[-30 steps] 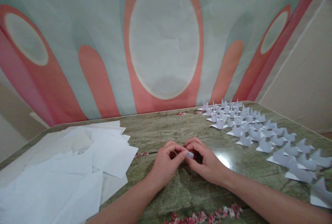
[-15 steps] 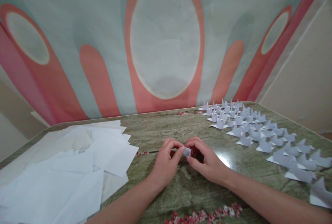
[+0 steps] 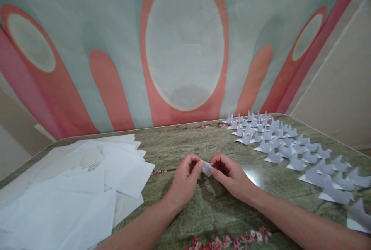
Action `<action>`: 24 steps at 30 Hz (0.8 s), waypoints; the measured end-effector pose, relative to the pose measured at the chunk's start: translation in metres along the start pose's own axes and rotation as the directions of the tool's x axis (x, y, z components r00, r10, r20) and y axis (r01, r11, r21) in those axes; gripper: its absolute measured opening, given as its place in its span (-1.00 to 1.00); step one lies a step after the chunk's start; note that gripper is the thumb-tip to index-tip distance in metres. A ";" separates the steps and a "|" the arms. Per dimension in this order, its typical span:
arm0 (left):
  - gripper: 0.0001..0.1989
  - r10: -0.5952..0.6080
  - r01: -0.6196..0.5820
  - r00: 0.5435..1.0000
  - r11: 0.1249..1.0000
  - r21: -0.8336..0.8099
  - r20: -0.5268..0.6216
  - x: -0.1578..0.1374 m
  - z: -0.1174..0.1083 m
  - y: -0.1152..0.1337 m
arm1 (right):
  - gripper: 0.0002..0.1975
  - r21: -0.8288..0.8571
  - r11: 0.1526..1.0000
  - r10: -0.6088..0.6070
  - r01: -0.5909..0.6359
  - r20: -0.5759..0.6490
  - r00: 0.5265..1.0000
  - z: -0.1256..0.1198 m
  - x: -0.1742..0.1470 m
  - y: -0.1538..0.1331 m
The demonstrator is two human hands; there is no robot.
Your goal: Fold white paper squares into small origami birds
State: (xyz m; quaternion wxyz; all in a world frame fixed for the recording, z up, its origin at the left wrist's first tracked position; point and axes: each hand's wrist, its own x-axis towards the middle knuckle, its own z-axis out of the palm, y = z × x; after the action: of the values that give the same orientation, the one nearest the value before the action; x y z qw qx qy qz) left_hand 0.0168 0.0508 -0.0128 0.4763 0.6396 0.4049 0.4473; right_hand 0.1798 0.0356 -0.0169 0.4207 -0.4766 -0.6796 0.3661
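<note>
Between my two hands is a small folded piece of white paper (image 3: 206,168), held just above the table. My left hand (image 3: 186,178) pinches its left side between thumb and fingers. On the other side, my right hand (image 3: 230,174) grips the paper's right edge with thumb and forefinger. Part of the paper is covered by the fingertips, so its full folded shape is hidden.
A spread pile of white paper sheets (image 3: 84,188) covers the table's left side. Rows of folded white paper birds (image 3: 295,161) stand along the right. The wood-patterned table (image 3: 179,142) meets a painted backdrop (image 3: 185,49) behind.
The folded paper has turned between my fingers and now shows a wider face, pointing downward. My right thumb has moved up slightly onto its edge.
</note>
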 end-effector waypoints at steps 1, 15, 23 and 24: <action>-0.84 -0.007 0.007 1.000 1.000 -0.012 0.004 0.000 0.000 0.001 | -0.91 0.004 1.000 0.015 -0.015 0.008 1.000 0.000 0.000 0.000; -0.79 -0.067 0.063 0.996 0.995 0.075 0.051 -0.003 0.002 0.006 | -0.80 0.018 0.999 0.039 -0.040 0.063 0.997 0.000 0.001 -0.002; -0.89 -0.067 0.067 0.995 0.998 0.014 0.068 -0.001 0.001 0.009 | -0.78 0.216 0.971 0.103 -0.106 0.023 0.994 -0.004 0.005 0.006; -0.89 -0.068 0.067 0.995 0.998 0.010 0.069 -0.001 0.000 0.009 | -0.78 0.237 0.965 0.111 -0.111 0.014 0.994 -0.005 0.006 0.006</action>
State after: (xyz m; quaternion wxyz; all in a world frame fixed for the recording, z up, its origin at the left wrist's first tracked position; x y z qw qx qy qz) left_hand 0.0177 0.0480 -0.0042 0.5023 0.6427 0.4112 0.4068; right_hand 0.1853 0.0433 -0.0196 0.4535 -0.4600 -0.6032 0.4678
